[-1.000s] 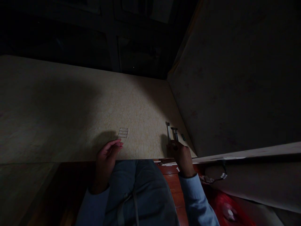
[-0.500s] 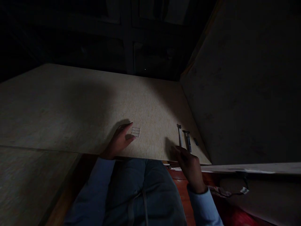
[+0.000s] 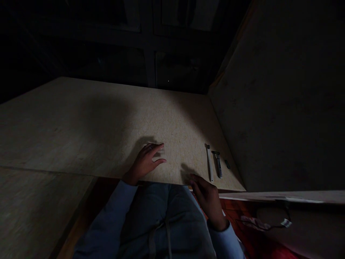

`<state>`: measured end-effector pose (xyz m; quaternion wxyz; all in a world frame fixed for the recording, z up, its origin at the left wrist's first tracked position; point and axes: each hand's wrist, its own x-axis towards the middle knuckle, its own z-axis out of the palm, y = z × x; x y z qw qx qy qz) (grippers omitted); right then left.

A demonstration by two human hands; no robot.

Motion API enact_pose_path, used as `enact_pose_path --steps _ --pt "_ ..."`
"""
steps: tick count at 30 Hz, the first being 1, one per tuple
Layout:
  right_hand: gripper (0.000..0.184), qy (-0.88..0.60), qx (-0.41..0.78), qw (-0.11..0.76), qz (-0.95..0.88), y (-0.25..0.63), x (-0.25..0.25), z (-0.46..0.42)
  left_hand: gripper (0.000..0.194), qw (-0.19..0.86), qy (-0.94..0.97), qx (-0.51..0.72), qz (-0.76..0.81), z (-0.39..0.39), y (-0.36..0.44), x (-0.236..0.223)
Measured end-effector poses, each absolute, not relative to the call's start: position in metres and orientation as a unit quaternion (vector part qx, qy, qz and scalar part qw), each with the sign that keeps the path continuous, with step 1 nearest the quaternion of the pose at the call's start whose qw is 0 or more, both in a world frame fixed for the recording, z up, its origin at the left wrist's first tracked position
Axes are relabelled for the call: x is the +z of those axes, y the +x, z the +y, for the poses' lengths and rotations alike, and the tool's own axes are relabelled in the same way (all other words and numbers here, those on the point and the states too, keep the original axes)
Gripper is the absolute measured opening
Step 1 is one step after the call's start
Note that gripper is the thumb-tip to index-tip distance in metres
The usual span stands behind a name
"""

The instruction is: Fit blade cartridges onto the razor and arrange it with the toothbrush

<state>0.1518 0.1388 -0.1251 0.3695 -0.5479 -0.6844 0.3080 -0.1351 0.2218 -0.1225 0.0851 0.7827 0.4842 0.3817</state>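
Observation:
My left hand [image 3: 148, 158] hovers over the table with thumb and forefinger spread apart, holding nothing. Behind its fingers a small flat piece with dark line markings [image 3: 161, 151] lies on the tabletop, mostly covered and blurred. My right hand [image 3: 204, 194] is at the table's front edge, its fingers curled together; whatever may be between them is hidden. Just right of it lie a pale toothbrush [image 3: 210, 163] and a dark-handled razor [image 3: 219, 165], side by side. Beyond the razor sits a small dark object [image 3: 227, 164], too dim to name.
The pale, veined tabletop [image 3: 172, 118] meets a dark upright panel [image 3: 283, 108] on the right. A lower surface [image 3: 35, 208] adjoins at front left. My legs [image 3: 167, 219] are below the front edge. A cable with a white tag [image 3: 286, 223] hangs at lower right.
My right hand has moved left, away from the toothbrush and razor, uncovering their handles. My left hand has shifted slightly right over the small marked piece. The view has moved a little.

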Motion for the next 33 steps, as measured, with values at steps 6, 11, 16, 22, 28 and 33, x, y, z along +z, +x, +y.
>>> enact_pose_path --steps 6,11,16,22,28,33 --pt "0.038 -0.55 0.27 0.427 -0.665 0.14 -0.105 0.151 0.06 -0.012 0.815 0.404 0.415 0.207 -0.086 -0.094" --pt "0.044 -0.551 0.23 0.443 -0.668 0.131 -0.091 0.158 0.059 -0.04 0.828 0.404 0.387 0.198 -0.057 -0.081" --pt "0.054 -0.59 0.18 0.423 -0.663 0.125 -0.085 0.158 0.058 -0.074 0.836 0.408 0.358 0.199 -0.043 -0.084" --pt "0.055 -0.646 0.131 0.383 -0.648 0.12 -0.085 0.163 0.059 -0.107 0.831 0.419 0.349 0.201 -0.031 -0.091" --pt "0.056 -0.656 0.141 0.373 -0.641 0.128 -0.085 0.169 0.064 -0.066 0.831 0.426 0.351 0.2 -0.029 -0.1" --pt "0.065 -0.658 0.197 0.429 -0.587 0.162 -0.082 0.178 0.061 -0.033 0.819 0.415 0.395 0.199 -0.042 -0.119"
